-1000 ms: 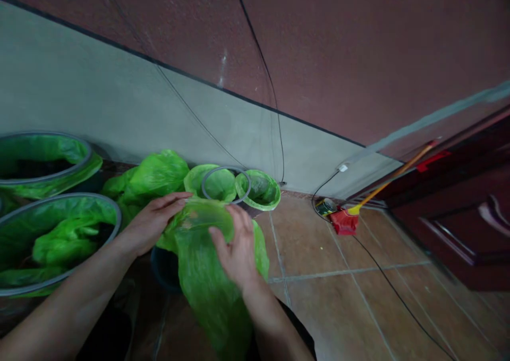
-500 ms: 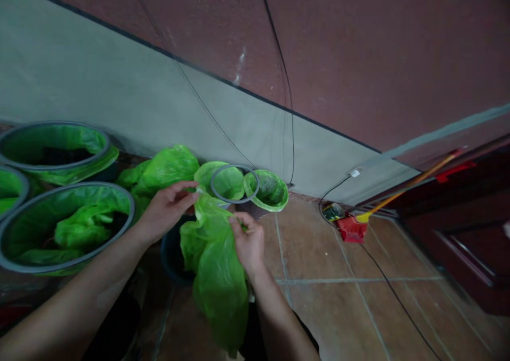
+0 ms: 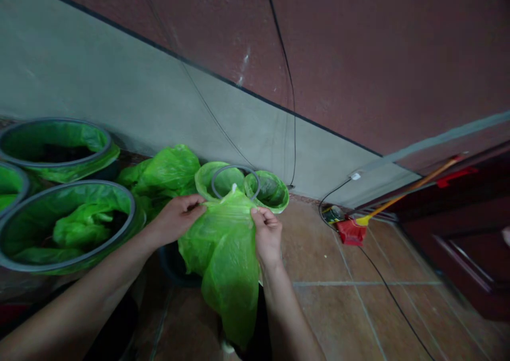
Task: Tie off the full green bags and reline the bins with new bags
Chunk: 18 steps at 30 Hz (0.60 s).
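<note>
Thin green plastic bag [image 3: 229,254] held spread between both hands above a dark bin [image 3: 171,268] on the tiled floor [image 3: 338,260]. The left hand [image 3: 177,220] and right hand [image 3: 266,236] each have fingers clenched on the bag's upper edge, one at either side. The film hangs slack below, creased and glossy. Judged light, limp and slippery, and liable to tear if stretched. Best gripped at the rim, close to the mouth. At left, round grey-rimmed bins [image 3: 131,212] carry green liners.

Left hand [image 3: 179,218]: centre-left of frame, fingers pinched (knuckles up).
Right hand [image 3: 266,232]: centre, pinched; forearm from bottom edge.
</note>
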Tool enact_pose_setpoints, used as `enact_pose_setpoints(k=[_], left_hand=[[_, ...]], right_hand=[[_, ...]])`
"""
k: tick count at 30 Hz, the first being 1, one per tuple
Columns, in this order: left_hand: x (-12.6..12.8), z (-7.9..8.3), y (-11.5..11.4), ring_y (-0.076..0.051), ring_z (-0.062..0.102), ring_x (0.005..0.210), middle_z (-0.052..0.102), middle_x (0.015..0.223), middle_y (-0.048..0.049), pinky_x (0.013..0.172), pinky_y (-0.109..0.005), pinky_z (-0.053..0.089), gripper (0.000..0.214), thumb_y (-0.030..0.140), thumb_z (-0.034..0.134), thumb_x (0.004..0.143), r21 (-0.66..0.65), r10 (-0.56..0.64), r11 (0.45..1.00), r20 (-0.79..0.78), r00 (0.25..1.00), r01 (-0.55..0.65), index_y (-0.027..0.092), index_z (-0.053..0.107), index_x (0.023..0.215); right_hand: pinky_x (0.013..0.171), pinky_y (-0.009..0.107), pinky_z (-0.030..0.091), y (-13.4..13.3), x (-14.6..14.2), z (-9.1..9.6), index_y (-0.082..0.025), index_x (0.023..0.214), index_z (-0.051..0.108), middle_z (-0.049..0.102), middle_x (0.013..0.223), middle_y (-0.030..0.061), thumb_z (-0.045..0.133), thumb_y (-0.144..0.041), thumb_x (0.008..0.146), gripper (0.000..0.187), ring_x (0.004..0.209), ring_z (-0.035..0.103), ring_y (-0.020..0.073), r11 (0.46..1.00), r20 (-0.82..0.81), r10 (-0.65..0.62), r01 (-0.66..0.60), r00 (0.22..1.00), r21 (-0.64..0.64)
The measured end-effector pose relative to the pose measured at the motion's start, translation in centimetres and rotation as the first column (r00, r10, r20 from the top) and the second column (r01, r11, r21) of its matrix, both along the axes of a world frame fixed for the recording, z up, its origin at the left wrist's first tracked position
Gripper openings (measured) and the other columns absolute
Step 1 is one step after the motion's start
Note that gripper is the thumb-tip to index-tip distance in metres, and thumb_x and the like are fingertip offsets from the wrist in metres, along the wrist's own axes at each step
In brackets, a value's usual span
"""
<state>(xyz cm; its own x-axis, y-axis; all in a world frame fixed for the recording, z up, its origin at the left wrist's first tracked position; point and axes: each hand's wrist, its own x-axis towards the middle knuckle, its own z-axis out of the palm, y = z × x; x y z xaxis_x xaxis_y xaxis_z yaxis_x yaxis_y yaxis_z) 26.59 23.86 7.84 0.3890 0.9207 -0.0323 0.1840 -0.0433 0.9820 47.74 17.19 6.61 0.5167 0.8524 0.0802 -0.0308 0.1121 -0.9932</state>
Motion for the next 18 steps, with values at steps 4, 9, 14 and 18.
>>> enact_pose_setpoints(k=[4, 9, 14, 18], left_hand=[[-0.2, 0.3, 0.1, -0.015, 0.055, 0.056, 0.064, 0.061, 0.0008, 0.052, -0.025, 0.044, 0.033, 0.052, 0.072, 0.073, -0.161, 0.197, 0.971, 0.105, 0.975, -0.179, 0.020, 0.069, 0.069], [-0.3, 0.7, 0.3, -0.014, 0.059, 0.061, 0.068, 0.069, 0.0012, 0.056, -0.024, 0.047, 0.036, 0.050, 0.085, 0.062, -0.287, 0.283, 0.937, 0.283, 0.916, -0.201, 0.020, 0.072, 0.076], [-0.3, 1.0, 0.2, -0.016, 0.065, 0.067, 0.074, 0.078, -0.0008, 0.062, -0.026, 0.052, 0.044, 0.042, 0.089, 0.058, -0.343, 0.310, 0.921, 0.361, 0.879, -0.184, 0.021, 0.076, 0.094], [0.6, 0.8, -0.3, -0.017, 0.067, 0.069, 0.076, 0.082, -0.0025, 0.065, -0.028, 0.054, 0.046, 0.044, 0.086, 0.064, -0.342, 0.268, 0.928, 0.342, 0.901, -0.146, 0.020, 0.076, 0.102]], right_hand=[[0.068, 0.028, 0.045, 0.2, 1.5, -0.1, -0.016, 0.073, 0.070, 0.066, 0.066, -0.0006, 0.078, -0.045, 0.070, 0.030, 0.063, 0.055, 0.0133, 0.996, 0.025, -0.085, 0.085, 0.996, 0.017], [0.071, 0.032, 0.049, 0.7, 3.3, -0.9, -0.016, 0.080, 0.069, 0.068, 0.073, 0.0030, 0.074, -0.046, 0.072, 0.031, 0.067, 0.059, 0.0162, 0.979, 0.123, -0.201, 0.201, 0.972, 0.009], [0.087, 0.039, 0.052, -0.5, 2.4, -0.5, -0.014, 0.121, 0.063, 0.069, 0.115, 0.0145, 0.062, -0.043, 0.087, 0.045, 0.096, 0.065, 0.0224, 0.945, 0.429, -0.320, 0.317, 0.845, 0.080], [0.105, 0.046, 0.046, -2.3, -2.4, 0.4, -0.019, 0.140, 0.053, 0.061, 0.137, 0.0149, 0.067, -0.046, 0.087, 0.062, 0.124, 0.058, 0.0283, 0.995, 0.625, 0.056, -0.092, 0.778, 0.025]])
